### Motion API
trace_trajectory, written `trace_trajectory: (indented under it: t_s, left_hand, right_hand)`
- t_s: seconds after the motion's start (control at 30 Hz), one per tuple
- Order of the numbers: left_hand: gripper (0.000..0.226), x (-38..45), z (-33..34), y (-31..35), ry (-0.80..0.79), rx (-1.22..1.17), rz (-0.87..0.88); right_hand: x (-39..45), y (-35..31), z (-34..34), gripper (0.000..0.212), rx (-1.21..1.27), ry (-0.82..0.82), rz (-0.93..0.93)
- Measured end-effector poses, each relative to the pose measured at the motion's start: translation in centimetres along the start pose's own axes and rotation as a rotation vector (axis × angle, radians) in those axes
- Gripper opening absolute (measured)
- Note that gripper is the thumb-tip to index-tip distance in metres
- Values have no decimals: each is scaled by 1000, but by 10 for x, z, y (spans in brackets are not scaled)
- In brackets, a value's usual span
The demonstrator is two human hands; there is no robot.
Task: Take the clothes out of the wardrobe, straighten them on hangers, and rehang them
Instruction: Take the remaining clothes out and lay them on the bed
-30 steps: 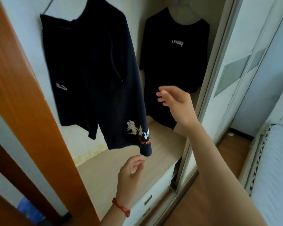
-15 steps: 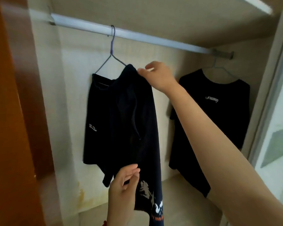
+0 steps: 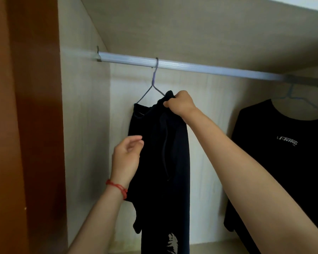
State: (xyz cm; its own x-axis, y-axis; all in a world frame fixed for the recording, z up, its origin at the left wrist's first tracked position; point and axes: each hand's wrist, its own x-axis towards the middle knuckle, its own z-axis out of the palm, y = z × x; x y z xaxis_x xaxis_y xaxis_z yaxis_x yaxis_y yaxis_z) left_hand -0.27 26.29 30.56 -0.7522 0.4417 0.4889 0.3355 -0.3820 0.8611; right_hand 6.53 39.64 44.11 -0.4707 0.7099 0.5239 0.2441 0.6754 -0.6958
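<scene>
A dark navy garment (image 3: 165, 162) hangs bunched on a thin purple wire hanger (image 3: 153, 83) hooked over the silver wardrobe rail (image 3: 191, 66). My right hand (image 3: 181, 103) grips the top of that garment at the hanger's right shoulder. My left hand (image 3: 126, 156), with a red string at the wrist, is at the garment's left edge with fingers curled and apart; I cannot see cloth held in it. A black T-shirt with white lettering (image 3: 283, 158) hangs on a blue hanger (image 3: 294, 97) at the right.
A brown wooden door panel (image 3: 26, 125) stands close on the left. The wardrobe's pale back wall (image 3: 209, 110) and ceiling board (image 3: 191, 24) enclose the rail. A light shelf floor (image 3: 218, 247) lies below the clothes.
The view rose from the shelf to the rail. My right hand went up and closed on the garment's top. My left hand climbed from the hem to the garment's left edge.
</scene>
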Motion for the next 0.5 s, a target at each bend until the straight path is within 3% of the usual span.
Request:
trace_trajectory:
  t_s: [0.13,0.5]
  left_hand:
    - [24,24,8,10,10,17,39]
    - [21,57,118,41,-184,-38,176]
  right_hand:
    - [0,8,-25,13,114,128,6]
    - [-56,94,-126,34,-38,413,38]
